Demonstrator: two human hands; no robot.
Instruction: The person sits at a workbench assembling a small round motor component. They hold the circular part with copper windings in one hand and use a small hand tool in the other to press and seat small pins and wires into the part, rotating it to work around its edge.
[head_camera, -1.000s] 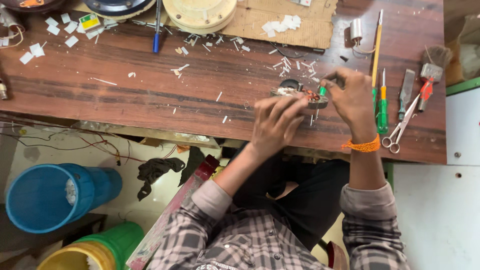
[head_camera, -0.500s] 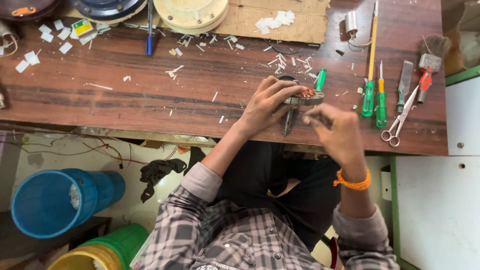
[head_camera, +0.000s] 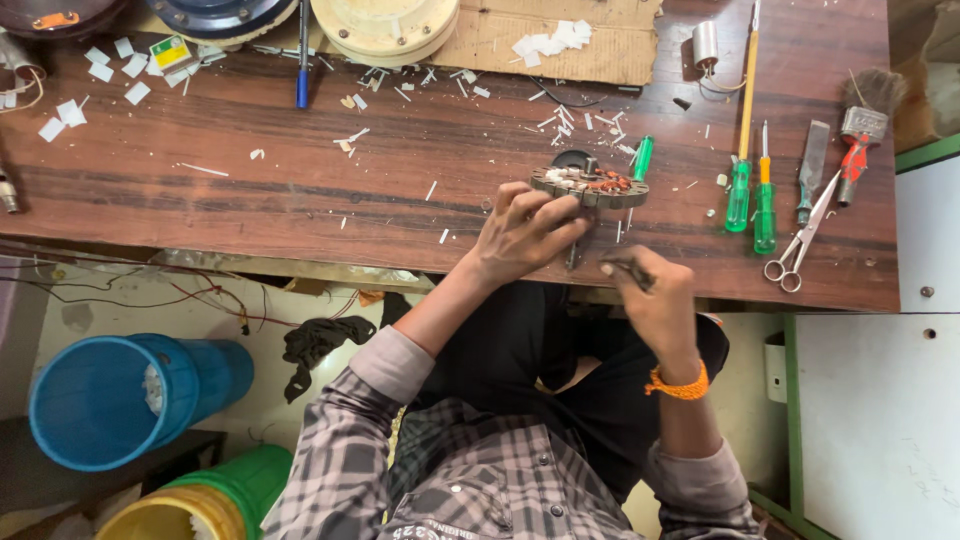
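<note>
My left hand (head_camera: 522, 232) grips a round metal motor core (head_camera: 592, 186) with copper windings and holds it tilted just above the front edge of the wooden workbench (head_camera: 300, 190). My right hand (head_camera: 655, 298) is below and to the right of it, off the bench edge, closed around a thin dark tool (head_camera: 628, 266) whose tip points left. An orange band sits on that wrist. A green-handled tool (head_camera: 642, 157) lies right behind the core.
Two green screwdrivers (head_camera: 740, 190) (head_camera: 765, 205), a chisel (head_camera: 808, 170), scissors (head_camera: 800, 240) and a brush (head_camera: 862, 130) lie at the right. Paper scraps, a blue pen (head_camera: 302, 60), cardboard (head_camera: 560, 40) and round parts are at the back. A blue bucket (head_camera: 110, 400) stands below left.
My right hand has drawn back from the core toward my body, off the bench edge, with the thin tool in it. The left hand keeps its hold on the core.
</note>
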